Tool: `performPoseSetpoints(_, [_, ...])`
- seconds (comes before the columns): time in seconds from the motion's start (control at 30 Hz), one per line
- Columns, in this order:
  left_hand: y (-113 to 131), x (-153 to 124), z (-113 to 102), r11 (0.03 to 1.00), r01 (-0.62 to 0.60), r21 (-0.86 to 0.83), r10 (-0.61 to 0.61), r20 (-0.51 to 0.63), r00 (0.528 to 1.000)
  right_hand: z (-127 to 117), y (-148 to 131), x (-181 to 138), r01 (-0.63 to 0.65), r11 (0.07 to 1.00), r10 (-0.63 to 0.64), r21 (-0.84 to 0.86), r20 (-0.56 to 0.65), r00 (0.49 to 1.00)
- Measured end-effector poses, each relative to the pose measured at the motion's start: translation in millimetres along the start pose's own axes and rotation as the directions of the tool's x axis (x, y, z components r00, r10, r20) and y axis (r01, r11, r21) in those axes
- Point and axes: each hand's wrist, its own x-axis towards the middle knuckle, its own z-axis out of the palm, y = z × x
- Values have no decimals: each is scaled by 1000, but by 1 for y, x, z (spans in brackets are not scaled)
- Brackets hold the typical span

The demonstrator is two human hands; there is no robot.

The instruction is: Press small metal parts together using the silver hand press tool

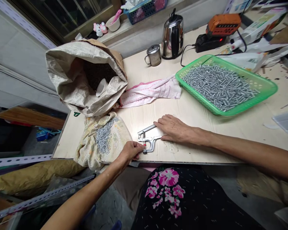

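Observation:
A silver hand press tool (148, 137) lies on the pale wooden table (206, 124) near its front edge. My right hand (174, 127) rests on the tool's handles, fingers curled over them. At the tool's jaw, my left hand (132, 150) is pinched on a small part that is too small to name. Just left of that hand, a patterned cloth (98, 143) holds a heap of small metal pins (105, 134).
A green basket (266, 92) full of metal pins stands at the right. A woven sack (74, 86) with a white cup inside sits at the left, a pink-white towel (151, 91) beside it. A kettle (172, 35), metal mug (153, 55) and orange battery charger (218, 30) stand at the back.

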Motion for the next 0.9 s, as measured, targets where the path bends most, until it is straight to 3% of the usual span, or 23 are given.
performPoseSetpoints(0.07, [1,-7,6,953,-189,236,235,-185,954,0,-4,-2,-8,1000,8,10,1,1000])
performPoseSetpoints(0.13, [7,-9,13,803,-376,462,527,-258,809,1,-6,-3,-27,999,26,19,5,1000])
performPoseSetpoints(0.2, [16,-3,20,623,-512,591,722,-183,667,4,-7,-5,-39,999,39,28,1,999])
performPoseSetpoints(0.27, [27,10,24,489,-593,640,803,-64,593,7,-6,-8,-52,998,52,40,-7,999])
performPoseSetpoints(0.37, [38,29,23,416,-649,637,802,80,592,10,-5,-13,-96,994,97,52,-7,995])
performPoseSetpoints(0.47, [45,37,21,391,-669,632,785,149,601,11,-4,-17,-161,986,161,42,6,987])
performPoseSetpoints(0.63, [58,37,22,337,-646,685,766,199,611,8,0,-11,-239,971,239,-1,42,970])
performPoseSetpoints(0.9, [60,40,24,300,-639,708,784,199,588,12,5,-9,-142,989,140,51,31,990])
